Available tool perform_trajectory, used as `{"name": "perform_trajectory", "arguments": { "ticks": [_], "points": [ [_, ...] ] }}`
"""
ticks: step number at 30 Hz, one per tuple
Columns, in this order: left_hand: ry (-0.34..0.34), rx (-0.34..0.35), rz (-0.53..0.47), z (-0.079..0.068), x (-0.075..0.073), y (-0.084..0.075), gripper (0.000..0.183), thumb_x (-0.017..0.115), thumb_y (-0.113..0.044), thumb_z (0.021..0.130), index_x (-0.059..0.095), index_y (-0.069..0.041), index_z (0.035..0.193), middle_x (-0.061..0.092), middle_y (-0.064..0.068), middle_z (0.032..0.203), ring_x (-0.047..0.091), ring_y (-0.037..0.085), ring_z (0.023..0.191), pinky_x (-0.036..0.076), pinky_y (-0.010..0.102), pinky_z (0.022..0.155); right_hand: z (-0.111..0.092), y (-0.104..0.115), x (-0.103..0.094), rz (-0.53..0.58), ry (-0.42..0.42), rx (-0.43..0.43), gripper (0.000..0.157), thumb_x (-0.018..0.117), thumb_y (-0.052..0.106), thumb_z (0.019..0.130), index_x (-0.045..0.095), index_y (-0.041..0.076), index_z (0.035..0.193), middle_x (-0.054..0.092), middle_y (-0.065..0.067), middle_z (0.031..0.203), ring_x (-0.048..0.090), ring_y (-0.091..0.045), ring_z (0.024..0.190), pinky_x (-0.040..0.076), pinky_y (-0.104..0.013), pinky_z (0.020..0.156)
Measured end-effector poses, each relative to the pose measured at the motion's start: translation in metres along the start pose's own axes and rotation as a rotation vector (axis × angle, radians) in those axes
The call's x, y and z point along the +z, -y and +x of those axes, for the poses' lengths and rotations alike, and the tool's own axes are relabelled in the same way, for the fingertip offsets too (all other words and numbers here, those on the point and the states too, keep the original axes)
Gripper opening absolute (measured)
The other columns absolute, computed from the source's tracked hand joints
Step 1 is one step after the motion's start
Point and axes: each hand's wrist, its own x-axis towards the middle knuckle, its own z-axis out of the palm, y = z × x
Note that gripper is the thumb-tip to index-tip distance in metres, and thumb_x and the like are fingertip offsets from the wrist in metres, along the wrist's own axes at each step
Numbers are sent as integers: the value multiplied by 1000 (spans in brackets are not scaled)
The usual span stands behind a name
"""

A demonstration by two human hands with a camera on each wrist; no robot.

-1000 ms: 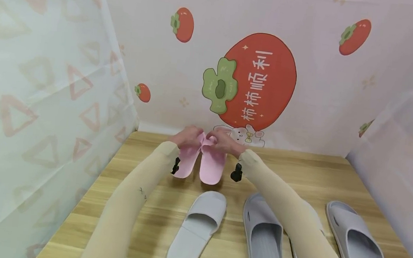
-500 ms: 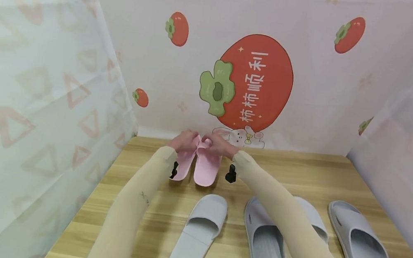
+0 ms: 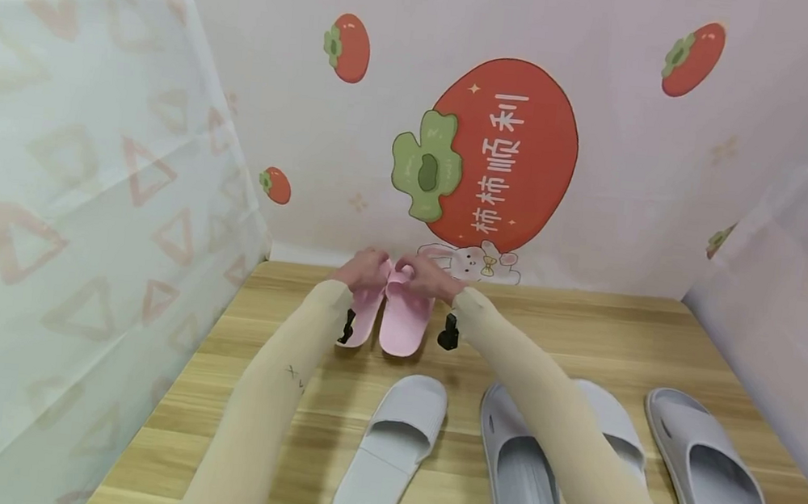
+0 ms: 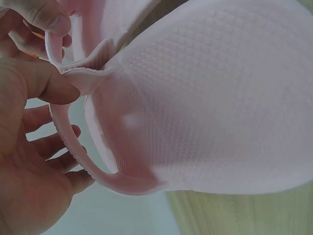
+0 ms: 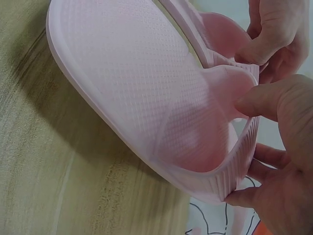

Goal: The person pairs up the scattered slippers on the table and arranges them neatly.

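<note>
Head view: under the back wall [image 3: 615, 183], the wooden surface [image 3: 572, 325] carries two grey slippers [image 3: 528, 483] toward 4 o'clock and a pale slipper [image 3: 383, 465] at 6 o'clock. Near the wall, toward 12 o'clock, we find the right pink slipper [image 3: 404, 325], with the left pink slipper [image 3: 368, 317] at its 9 o'clock. Since a second ago the right one has slid slightly toward 9 o'clock and the gap has narrowed; we judge this brings the two nearer to sitting as a pair. The left hand [image 3: 366, 270] and right hand [image 3: 426, 278] each pinch their own side's strap, nearly closed, thumb against fingers.

The right sleeve [image 3: 555, 429] hides part of another pale slipper [image 3: 608, 410], and the lower edge cuts off the grey heels. Hands mask the pink toes, so we cannot tell whether they touch the wall, nor whether both soles lie flat.
</note>
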Motion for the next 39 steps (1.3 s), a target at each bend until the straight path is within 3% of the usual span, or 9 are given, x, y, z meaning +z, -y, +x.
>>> {"name": "perform_trajectory", "arguments": {
  "ticks": [7,17,22,27,31,39],
  "points": [
    [-12,-30,0,-3,2,2,46,48,-20,93,49,-3,135,46,22,140,40,41,133,38,52,109,7,-1,6,-36,-12,-36,38,72,22,89,63,4,121,63,-16,127,54,-31,123,41,-44,109],
    [-4,-100,-35,6,12,-2,53,51,-21,90,47,-3,139,43,22,141,39,40,133,39,51,108,14,-11,10,-41,13,-33,34,68,11,88,62,1,120,61,-19,127,52,-32,122,41,-44,107],
    [-17,-90,-9,8,18,-4,53,52,-19,87,50,-1,136,46,25,138,43,44,128,41,51,107,16,-19,17,-54,42,5,35,65,5,88,61,5,123,59,-18,129,50,-31,122,38,-45,108],
    [-18,-115,14,6,23,-5,49,52,-19,93,48,-2,139,46,24,139,43,42,128,40,50,107,16,-20,22,-58,45,51,36,65,11,90,59,9,126,55,-17,132,46,-32,125,38,-47,109],
    [3,-124,5,6,24,-4,53,57,-20,91,48,-3,140,46,24,140,43,41,130,40,50,108,14,-18,25,-74,53,86,39,65,12,90,57,11,128,53,-17,132,45,-31,123,40,-47,106],
    [0,-147,-2,11,29,4,54,58,-22,89,49,-4,139,46,22,140,44,40,130,41,50,107,14,-19,30,-30,35,102,41,65,9,89,55,11,129,49,-18,131,45,-31,121,42,-49,103]
  ]
}}
